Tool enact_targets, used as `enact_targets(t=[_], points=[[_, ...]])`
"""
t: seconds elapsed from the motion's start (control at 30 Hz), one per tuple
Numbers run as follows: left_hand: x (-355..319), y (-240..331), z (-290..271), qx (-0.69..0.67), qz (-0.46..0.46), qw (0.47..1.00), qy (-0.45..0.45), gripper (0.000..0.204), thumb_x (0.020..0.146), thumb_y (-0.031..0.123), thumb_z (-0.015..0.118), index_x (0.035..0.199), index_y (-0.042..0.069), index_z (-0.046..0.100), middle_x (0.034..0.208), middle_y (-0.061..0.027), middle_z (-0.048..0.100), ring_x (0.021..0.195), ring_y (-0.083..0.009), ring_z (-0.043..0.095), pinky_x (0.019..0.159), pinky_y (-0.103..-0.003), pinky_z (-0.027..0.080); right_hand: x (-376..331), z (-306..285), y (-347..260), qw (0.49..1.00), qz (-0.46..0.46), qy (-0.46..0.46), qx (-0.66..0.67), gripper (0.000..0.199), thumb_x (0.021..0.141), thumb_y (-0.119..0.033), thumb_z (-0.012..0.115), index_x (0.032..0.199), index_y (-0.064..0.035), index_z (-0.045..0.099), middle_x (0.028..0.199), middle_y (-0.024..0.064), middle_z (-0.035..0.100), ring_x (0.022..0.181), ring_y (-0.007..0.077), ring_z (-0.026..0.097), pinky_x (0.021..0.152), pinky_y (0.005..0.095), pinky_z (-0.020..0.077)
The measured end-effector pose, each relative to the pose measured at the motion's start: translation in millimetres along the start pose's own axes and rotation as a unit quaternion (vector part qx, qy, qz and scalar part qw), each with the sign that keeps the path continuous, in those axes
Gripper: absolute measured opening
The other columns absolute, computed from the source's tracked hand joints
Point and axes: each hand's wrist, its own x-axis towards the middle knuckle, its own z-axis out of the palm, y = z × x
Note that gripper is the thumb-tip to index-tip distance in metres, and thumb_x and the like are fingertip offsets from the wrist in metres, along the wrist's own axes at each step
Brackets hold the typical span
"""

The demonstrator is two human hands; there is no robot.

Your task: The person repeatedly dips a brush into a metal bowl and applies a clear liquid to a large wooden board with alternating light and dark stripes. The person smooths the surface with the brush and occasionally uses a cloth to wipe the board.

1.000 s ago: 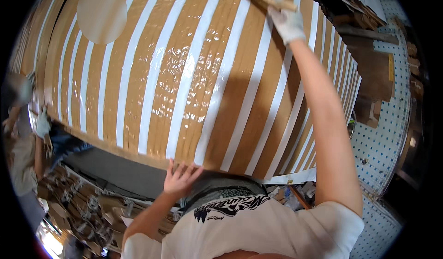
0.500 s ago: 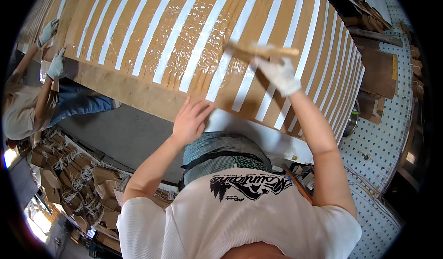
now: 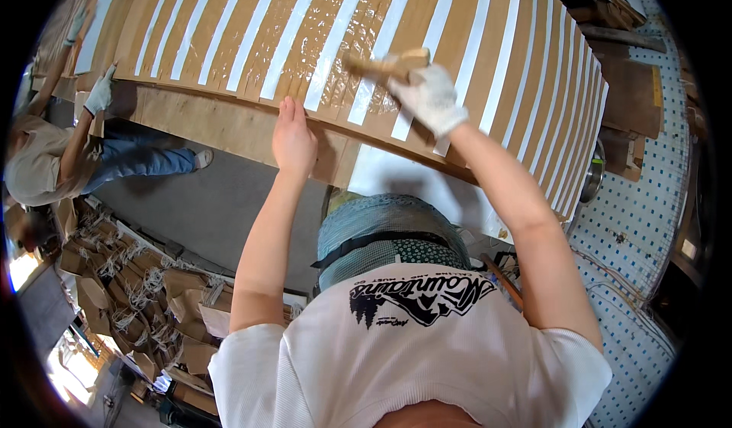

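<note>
Several brown cardboard sheets lie staggered, with white strips between them and a glossy sheen over their middle. My right hand, in a white glove, is closed round the wooden handle of a brush. The brush, blurred by motion, is over the glossy part; I cannot tell whether it touches. My bare left hand is at the near edge of the sheets, its fingers straight and together, fingertips just over the edge. Its thumb is hidden.
A bare wooden board shows below the sheets' near edge. At the left a co-worker's gloved hand touches the sheets' end. Folded brown cardboard pieces with white cords are piled at lower left. A metal bowl stands at the right.
My right hand and the brush have shifted left. My left hand has moved slightly left and farther away, its fingers now together. The sheets' near edge sits farther off, showing more board.
</note>
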Motion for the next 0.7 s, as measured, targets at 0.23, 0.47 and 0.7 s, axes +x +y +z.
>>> enact_targets(t=[0.23,0.47,0.7], points=[[10.9,6.0,-1.8,0.079,-0.001,0.995,-0.063,0.050,0.084,-0.001,0.053,0.134,-0.006,0.052,0.146,-0.0226,0.047,0.135,-0.0348,0.046,0.109,-0.038,0.043,-32.3,53.2,-16.5,0.982,-0.118,0.144,0.036,0.035,0.079,-0.007,0.057,0.113,-0.0156,0.063,0.099,0.0100,0.064,0.100,0.0312,0.061,0.088,0.0416,0.0503],[18.2,1.7,4.8,0.150,0.018,0.984,-0.097,0.042,0.089,0.006,0.049,0.129,-0.003,0.052,0.146,-0.0259,0.045,0.133,-0.0365,0.048,0.101,-0.043,0.049,-4.1,-8.7,29.6,0.973,-0.063,0.210,0.067,0.026,0.088,-0.023,0.062,0.113,-0.0179,0.069,0.095,0.0133,0.069,0.092,0.0324,0.066,0.081,0.0440,0.0534],[23.2,21.8,2.1,0.223,-0.024,0.963,-0.152,0.080,0.091,0.061,0.050,0.127,-0.011,0.053,0.146,-0.0303,0.042,0.136,-0.0361,0.045,0.101,-0.041,0.049,-75.7,40.8,47.6,0.975,-0.103,0.198,-0.004,0.025,0.086,-0.017,0.062,0.109,-0.0104,0.069,0.108,0.0131,0.068,0.100,0.0310,0.065,0.087,0.0429,0.0522]])
